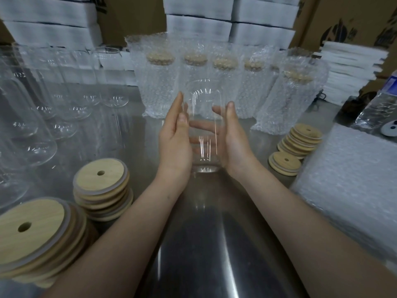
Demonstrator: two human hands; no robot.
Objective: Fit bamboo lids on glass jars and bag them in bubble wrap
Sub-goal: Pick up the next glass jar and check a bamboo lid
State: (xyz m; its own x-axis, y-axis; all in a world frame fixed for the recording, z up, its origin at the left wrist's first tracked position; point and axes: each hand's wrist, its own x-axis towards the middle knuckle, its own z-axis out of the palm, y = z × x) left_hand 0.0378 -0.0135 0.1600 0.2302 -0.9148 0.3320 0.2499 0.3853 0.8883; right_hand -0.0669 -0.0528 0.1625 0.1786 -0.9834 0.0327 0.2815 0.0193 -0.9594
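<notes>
Clear glass jar (204, 125); tan bamboo lids (102, 179); grey steel table (204, 244).

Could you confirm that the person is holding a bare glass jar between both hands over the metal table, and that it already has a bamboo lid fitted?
Not quite: the head view shows the glass jar between the left hand and right hand over the metal table, but its mouth is open, with no lid fitted. Loose bamboo lids sit stacked on the table.
</notes>
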